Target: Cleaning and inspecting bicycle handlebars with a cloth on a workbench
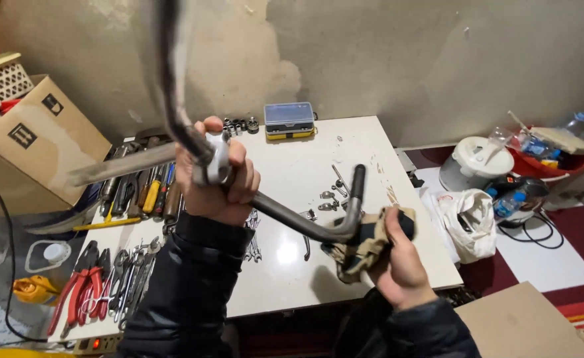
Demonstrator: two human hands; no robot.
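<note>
My left hand (216,169) grips the middle of a bent grey metal handlebar (285,215), around its white clamp part, held up above the white table (385,258). One end of the bar curves up past the top of the view, blurred. My right hand (398,255) holds a tan rag (361,248) wrapped over the bar's lower right bend and black grip. Both arms wear dark jacket sleeves.
Pliers, screwdrivers and wrenches (116,265) lie along the table's left side. A blue and yellow bit case (289,120) and sockets sit at the far edge; small metal parts (335,192) lie mid-table. A cardboard box (37,136) stands left; a white bag (467,222) and a pot lie on the floor right.
</note>
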